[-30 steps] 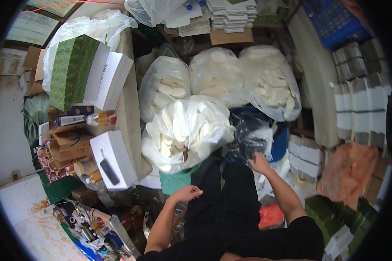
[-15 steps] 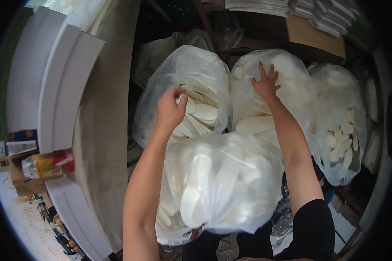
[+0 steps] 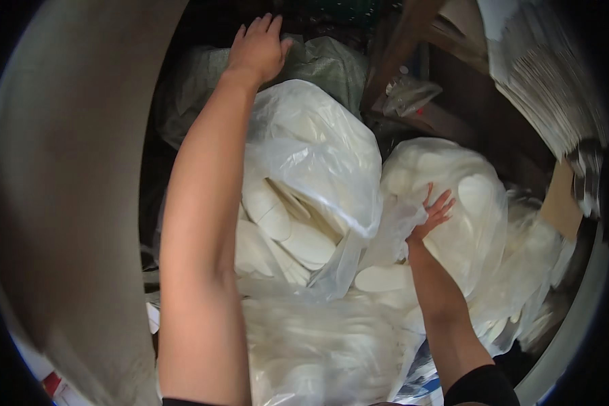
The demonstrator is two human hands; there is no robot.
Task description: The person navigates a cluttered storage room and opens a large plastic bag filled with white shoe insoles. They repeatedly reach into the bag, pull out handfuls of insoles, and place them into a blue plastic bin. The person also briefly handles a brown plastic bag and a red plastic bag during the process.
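Observation:
My left hand (image 3: 258, 51) reaches far forward, fingers stretched out, at a dull green woven sack (image 3: 331, 68) behind the bags; whether it touches the sack I cannot tell. Under that arm stands an open clear plastic bag (image 3: 311, 122) full of flat white insole-shaped pieces (image 3: 308, 243). My right hand (image 3: 434, 215) lies with spread fingers against a second clear bag (image 3: 477, 203) of similar pieces, to the right. Closest to me is another filled plastic bag (image 3: 325, 352), blurred.
At the right, one more filled bag (image 3: 521, 250) stands beyond my right forearm. Stacked white sheets (image 3: 548, 88) and a piece of brown cardboard (image 3: 563, 203) are at the upper right. A grey-brown panel (image 3: 68, 189) runs along the left. A wooden post (image 3: 399, 51) rises at the back.
My left hand has left the open bag's pieces and moved forward to the sack. The open bag's rim now partly covers its pieces. My right hand stays spread on its bag; the view has shifted.

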